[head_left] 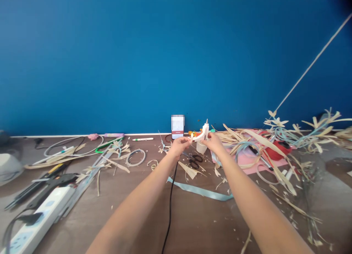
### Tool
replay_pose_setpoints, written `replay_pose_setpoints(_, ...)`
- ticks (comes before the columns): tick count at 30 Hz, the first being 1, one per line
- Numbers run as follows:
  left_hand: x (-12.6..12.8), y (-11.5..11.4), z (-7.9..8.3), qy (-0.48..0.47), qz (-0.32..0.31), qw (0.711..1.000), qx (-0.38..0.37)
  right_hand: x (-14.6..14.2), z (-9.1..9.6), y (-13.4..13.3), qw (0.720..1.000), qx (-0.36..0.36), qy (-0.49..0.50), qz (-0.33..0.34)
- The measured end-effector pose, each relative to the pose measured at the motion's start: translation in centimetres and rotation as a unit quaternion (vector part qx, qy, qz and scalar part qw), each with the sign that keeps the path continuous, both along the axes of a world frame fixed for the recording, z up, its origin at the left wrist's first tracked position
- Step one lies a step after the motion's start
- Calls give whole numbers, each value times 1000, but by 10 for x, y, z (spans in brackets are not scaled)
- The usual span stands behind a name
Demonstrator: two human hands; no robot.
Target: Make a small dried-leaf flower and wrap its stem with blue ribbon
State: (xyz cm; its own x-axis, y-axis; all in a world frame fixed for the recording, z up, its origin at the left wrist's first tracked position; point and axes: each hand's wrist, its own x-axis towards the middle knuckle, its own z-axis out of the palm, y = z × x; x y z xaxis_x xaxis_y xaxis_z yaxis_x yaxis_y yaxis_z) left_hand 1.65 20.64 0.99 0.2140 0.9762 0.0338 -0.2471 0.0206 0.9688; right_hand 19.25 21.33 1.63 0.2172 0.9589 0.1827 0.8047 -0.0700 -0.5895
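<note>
Both arms reach far forward over a brown table. My left hand is closed round the grip of a white glue gun, whose nozzle points up. A black cord runs from it back toward me. My right hand is closed on the other side of the gun; what its fingers pinch is too small to tell. Black-handled scissors lie just below the hands.
A blue wall backs the table. Dried leaf strips pile up at the right over a pink sheet. A light blue ribbon, wire rings, a white power strip, tools and a phone lie around.
</note>
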Motion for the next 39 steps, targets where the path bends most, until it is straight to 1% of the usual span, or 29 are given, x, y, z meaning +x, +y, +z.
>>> replay_pose_setpoints(4, 4, -2, -7, -3, 4, 1000, -16, 1, -6, 0, 999, -18, 39, 8)
replay_pose_setpoints(9, 8, -6, -4, -8, -13, 999, -28, 1, -13, -3, 997, 0, 80, -4)
replay_pose_setpoints(13, 9, -8, -3, -4, -20, 1000, -24, 2, -17, -5, 993, 15, 116, 11)
replay_pose_setpoints(19, 10, -8, -8, -12, -28, 999, -27, 3, -19, -6, 986, 26, 159, 29)
replay_pose_setpoints(23, 12, -9, -5, -23, -23, 999, -26, 3, -16, -9, 983, 31, 177, 30)
replay_pose_setpoints(25, 11, -10, 0, -34, -12, 999, -18, 7, -11, -13, 983, 38, 177, 18)
replay_pose_setpoints(27, 8, -14, 9, -49, 11, 999, -6, 16, -2, -22, 984, 50, 169, 2)
replay_pose_setpoints(29, 0, -25, 21, -67, 41, 997, 2, 28, 6, -38, 986, 59, 153, -6)
replay_pose_setpoints(31, -9, -46, 34, -87, 67, 994, 4, 39, 12, -61, 990, 47, 131, 4)
replay_pose_setpoints(34, -21, -94, 47, -142, 55, 986, -70, 48, 10, -100, 995, -5, 85, 46)
replay_pose_setpoints(36, -24, -129, 47, -149, 25, 981, -124, 46, 0, -121, 997, -37, 40, 61)
replay_pose_setpoints(37, -23, -145, 44, -150, 11, 977, -148, 43, -6, -129, 997, -45, 18, 58)
replay_pose_setpoints(39, -20, -170, 37, -167, 3, 968, -187, 35, -18, -138, 998, -45, -25, 45)
